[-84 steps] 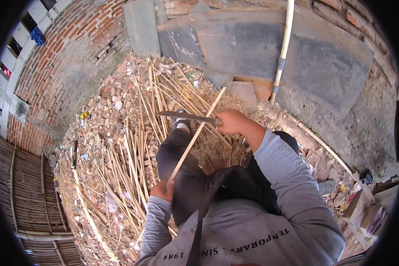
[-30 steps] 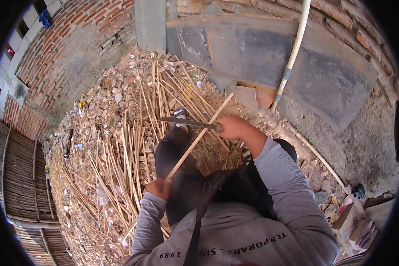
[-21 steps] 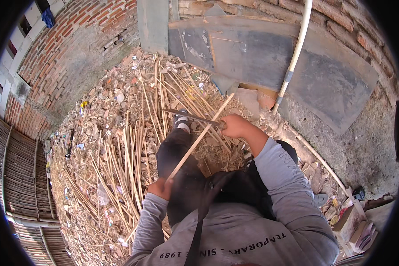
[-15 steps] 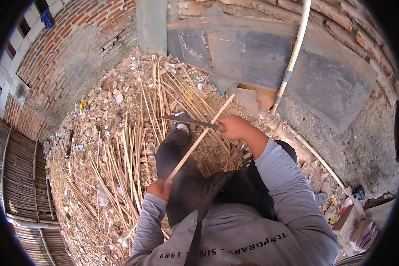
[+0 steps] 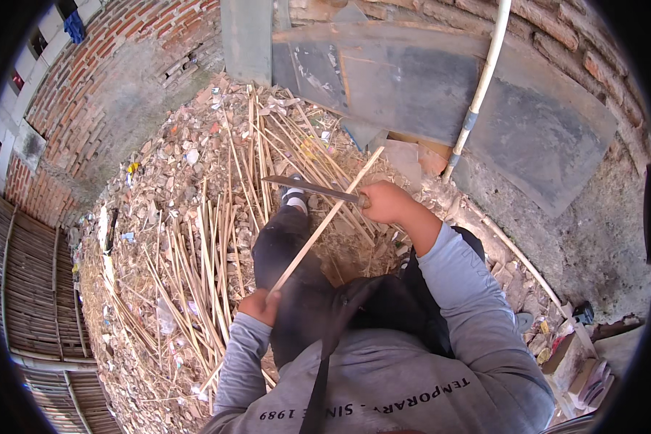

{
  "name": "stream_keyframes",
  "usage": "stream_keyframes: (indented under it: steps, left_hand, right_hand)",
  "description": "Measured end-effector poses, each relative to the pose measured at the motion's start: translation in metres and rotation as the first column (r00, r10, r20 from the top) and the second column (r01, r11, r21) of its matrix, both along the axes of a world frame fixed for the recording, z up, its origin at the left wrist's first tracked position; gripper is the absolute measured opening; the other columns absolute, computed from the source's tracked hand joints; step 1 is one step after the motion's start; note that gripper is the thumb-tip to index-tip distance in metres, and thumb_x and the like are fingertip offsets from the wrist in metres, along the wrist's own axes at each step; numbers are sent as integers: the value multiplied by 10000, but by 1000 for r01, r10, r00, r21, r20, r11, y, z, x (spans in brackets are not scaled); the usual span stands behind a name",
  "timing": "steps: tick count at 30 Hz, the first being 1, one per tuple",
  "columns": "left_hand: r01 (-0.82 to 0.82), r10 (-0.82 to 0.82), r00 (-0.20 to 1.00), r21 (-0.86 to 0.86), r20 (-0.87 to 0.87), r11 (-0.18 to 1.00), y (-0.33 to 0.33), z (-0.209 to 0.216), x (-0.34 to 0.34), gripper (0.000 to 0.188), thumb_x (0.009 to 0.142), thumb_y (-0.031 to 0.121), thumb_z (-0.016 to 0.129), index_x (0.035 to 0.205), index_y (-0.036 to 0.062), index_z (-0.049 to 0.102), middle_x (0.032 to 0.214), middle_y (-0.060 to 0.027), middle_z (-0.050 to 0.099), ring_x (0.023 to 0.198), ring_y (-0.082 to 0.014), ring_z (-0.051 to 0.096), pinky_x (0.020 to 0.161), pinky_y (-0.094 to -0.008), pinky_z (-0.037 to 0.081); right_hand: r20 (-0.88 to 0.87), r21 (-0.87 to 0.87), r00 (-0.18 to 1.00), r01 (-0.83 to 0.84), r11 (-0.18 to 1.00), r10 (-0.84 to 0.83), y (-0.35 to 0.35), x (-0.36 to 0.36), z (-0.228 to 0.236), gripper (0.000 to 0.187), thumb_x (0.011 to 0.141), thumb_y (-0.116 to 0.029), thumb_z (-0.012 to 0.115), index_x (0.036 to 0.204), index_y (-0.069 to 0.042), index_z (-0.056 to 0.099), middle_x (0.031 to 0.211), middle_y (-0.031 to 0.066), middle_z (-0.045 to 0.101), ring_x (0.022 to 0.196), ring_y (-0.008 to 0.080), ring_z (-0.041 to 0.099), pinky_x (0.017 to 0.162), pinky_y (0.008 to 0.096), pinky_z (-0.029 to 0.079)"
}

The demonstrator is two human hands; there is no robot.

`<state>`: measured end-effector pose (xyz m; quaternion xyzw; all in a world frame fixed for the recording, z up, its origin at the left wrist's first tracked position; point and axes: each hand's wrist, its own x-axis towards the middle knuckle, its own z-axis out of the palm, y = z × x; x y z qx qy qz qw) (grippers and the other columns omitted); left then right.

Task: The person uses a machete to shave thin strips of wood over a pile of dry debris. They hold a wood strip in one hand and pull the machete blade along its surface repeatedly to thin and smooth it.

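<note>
My left hand (image 5: 260, 307) is closed round the near end of a long, pale bamboo strip (image 5: 307, 246). The strip slants away to the right over my left leg. In my right hand (image 5: 385, 203) is the handle of a machete (image 5: 307, 186), its dark, long blade pointing left. Blade and strip cross close to the handle; they seem to touch there. Several more bamboo strips (image 5: 208, 267) lie in a loose bunch on the ground to the left, and another bunch (image 5: 296, 148) is spread ahead of my left foot.
Rubble and litter (image 5: 166, 166) cover the ground. Dark sheets (image 5: 405, 79) lean on the brick wall ahead, with a white pipe (image 5: 484, 79) standing before them. A slatted bamboo screen (image 5: 32, 275) stands at the left. Footwear (image 5: 597, 383) sits at the lower right.
The machete's blade tip has risen slightly away from me, and the strip's far end has shifted a little. Both hands keep their holds.
</note>
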<state>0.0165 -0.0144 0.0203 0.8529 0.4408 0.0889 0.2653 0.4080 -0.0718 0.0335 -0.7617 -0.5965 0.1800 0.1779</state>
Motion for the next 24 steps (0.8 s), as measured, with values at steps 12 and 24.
stream_keyframes:
  steps: [12,24]
  left_hand:
    - [-13,13,1000,-8,-10,1000,2,-5,-2,447,929,422,549,770,4,571,646,-251,568,663,-450,587,600,-480,451]
    - [-11,11,1000,-21,16,1000,0,-3,1,446,934,418,544,764,6,574,666,-257,576,677,-458,585,612,-478,454]
  right_hand:
    - [-11,27,999,42,999,-42,9,17,-21,333,700,-218,677,983,-43,662,929,214,664,906,381,638,793,459,510]
    - [-33,57,999,12,998,-10,6,18,-19,308,722,-253,691,970,-71,666,895,202,664,867,380,641,771,459,513]
